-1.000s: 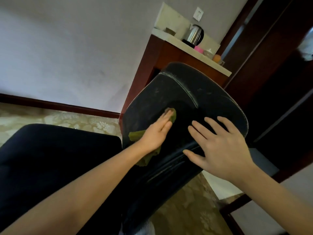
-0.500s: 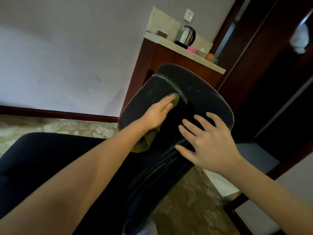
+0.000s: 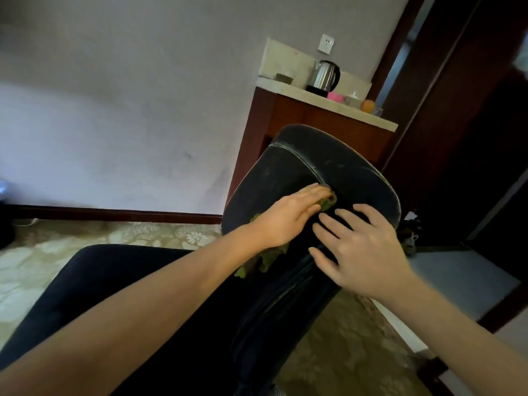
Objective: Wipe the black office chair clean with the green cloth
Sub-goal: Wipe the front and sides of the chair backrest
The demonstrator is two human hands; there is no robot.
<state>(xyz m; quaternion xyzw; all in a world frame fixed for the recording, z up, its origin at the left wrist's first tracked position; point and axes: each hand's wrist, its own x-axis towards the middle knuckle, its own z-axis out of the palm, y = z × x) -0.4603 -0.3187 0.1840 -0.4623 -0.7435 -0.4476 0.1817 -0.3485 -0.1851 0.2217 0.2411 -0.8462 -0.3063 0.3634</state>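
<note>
The black office chair fills the middle of the head view, its worn backrest tilted away and its dark seat at the lower left. My left hand lies flat with straight fingers on the green cloth, pressing it against the backrest by the curved seam. Cloth shows at my fingertips and hangs below my palm. My right hand rests spread on the backrest just right of the left hand, fingers straight, holding nothing.
A wooden cabinet with a pale stone top stands behind the chair, carrying a steel kettle, a pink object and an orange. Dark wooden door frames rise at the right. Patterned carpet covers the floor below a grey wall.
My left hand has slid the cloth up the backrest toward the seam. My right hand stays spread on the backrest, and the view has shifted.
</note>
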